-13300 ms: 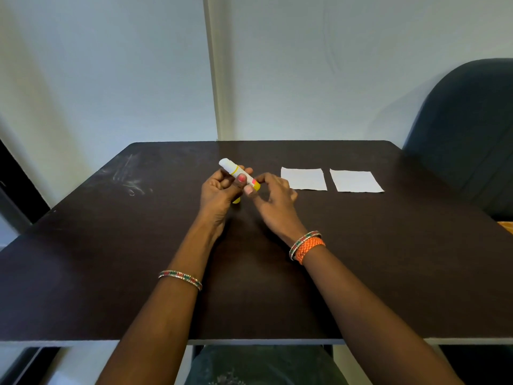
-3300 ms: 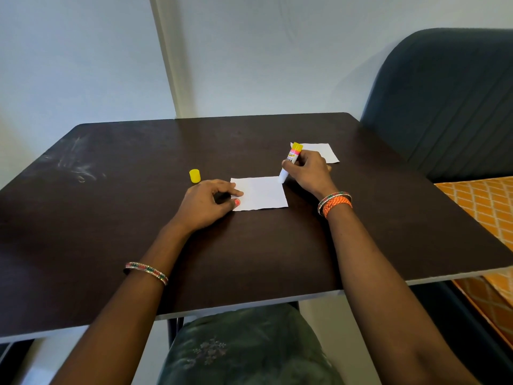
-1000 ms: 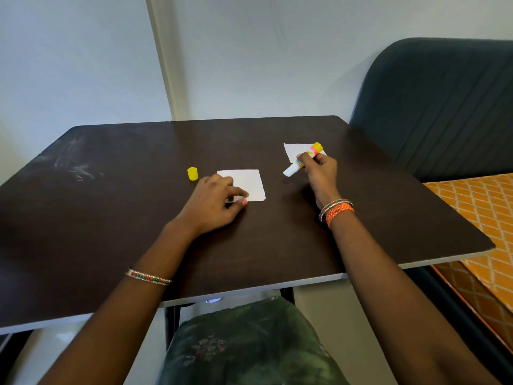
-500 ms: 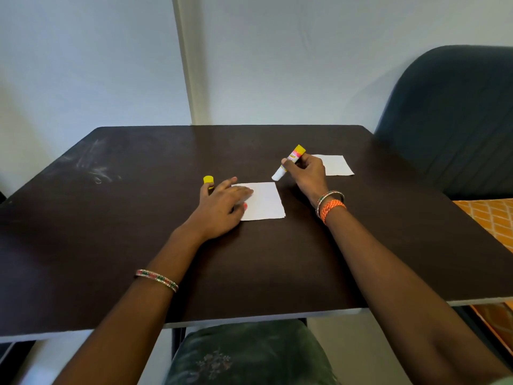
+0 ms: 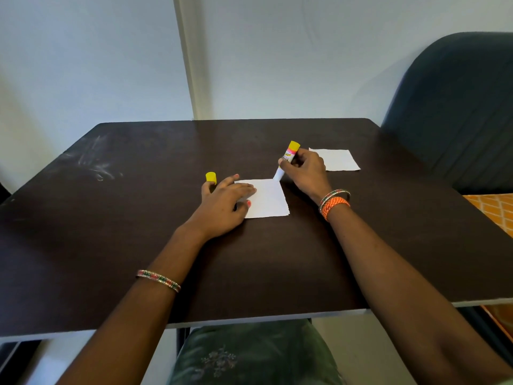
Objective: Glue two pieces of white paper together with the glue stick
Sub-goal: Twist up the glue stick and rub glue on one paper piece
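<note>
Left hand (image 5: pixel 222 202) flat on the dark table (image 5: pixel 138 218), fingers straight and spread, pressing down the left part of the nearer sheet of paper (image 5: pixel 268 200). Thumb tip with a pink nail resting on the sheet near its front edge; little finger off the paper, stretched toward the yellow cap (image 5: pixel 211 177), which stands upright just beyond that fingertip, touching or nearly touching it, hard to tell which.

Right hand (image 5: pixel 304 169) curled around the glue stick (image 5: pixel 287 159), gripping its barrel between thumb and fingers. Stick tilted, yellow base up and away, white glue end down and toward the left hand, meeting the far right corner of the nearer sheet. Whether the tip actually presses the paper or just hangs at its edge cannot be told.

Second sheet of paper (image 5: pixel 336 159) lying flat just beyond and to the right of the right hand, its near left corner hidden behind the knuckles, well apart from the first sheet.

Orange thread band and bangles (image 5: pixel 334 201) on the right wrist; one thin beaded bangle (image 5: pixel 158 280) further up the left forearm. Pale smudges (image 5: pixel 94 168) on the tabletop far to the left of the left hand. Dark chair back (image 5: pixel 458 107) past the table edge to the right of the right hand. Green patterned cloth (image 5: pixel 249 357) below the near table edge, between the two forearms.
</note>
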